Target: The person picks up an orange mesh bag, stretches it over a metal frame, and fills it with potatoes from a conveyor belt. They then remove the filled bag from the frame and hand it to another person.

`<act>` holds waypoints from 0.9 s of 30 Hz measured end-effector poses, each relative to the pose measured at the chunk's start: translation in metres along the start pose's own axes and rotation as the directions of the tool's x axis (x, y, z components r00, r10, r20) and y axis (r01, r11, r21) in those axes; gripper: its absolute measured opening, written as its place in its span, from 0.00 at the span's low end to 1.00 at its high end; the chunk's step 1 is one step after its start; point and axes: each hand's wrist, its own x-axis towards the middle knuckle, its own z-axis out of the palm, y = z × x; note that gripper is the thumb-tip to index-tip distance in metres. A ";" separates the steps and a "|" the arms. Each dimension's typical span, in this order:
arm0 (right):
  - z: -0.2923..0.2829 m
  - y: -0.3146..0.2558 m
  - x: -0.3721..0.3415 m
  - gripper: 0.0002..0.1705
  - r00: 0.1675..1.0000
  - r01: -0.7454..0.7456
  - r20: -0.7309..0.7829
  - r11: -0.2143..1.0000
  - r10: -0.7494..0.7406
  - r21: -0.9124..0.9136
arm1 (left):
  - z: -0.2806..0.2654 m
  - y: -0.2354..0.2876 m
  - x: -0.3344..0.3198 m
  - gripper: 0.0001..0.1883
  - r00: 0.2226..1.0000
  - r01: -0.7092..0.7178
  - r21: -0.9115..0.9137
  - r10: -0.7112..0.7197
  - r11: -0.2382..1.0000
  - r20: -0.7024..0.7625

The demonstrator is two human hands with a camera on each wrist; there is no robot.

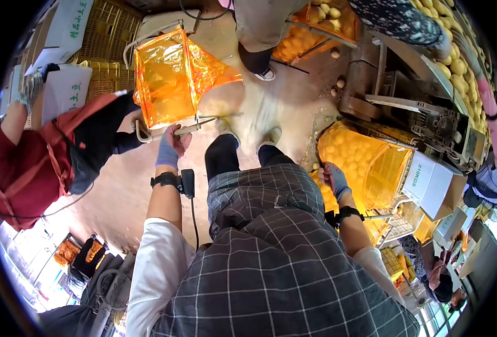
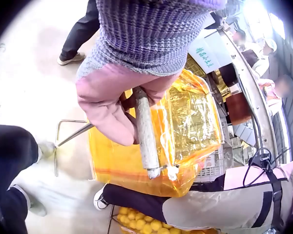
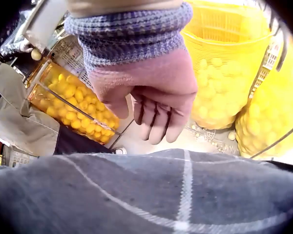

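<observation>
While the right hand hangs loose-fingered, the left hand grips a whitish cylindrical handle, translucent orange bag just beyond.

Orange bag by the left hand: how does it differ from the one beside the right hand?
The left-hand bag looks empty, while the right-hand bag bulges with potatoes. The left-hand bag is boxy, with a pointed flap to one side; the right-hand bag is rounded where full. The left-hand bag is deeper orange, the right-hand bag yellower. Both are see-through.
</observation>
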 end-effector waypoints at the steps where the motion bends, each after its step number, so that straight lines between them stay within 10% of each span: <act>1: -0.007 0.005 0.004 0.11 0.999 -0.010 0.049 1.000 0.009 0.021 | -0.005 -0.002 0.007 0.10 0.999 0.008 0.003 -0.008 1.000 0.031; 27: -0.041 0.025 -0.032 0.08 0.996 0.084 -0.058 0.943 -0.069 0.321 | 0.014 -0.031 0.029 0.21 0.980 -0.144 -0.030 0.147 0.989 0.136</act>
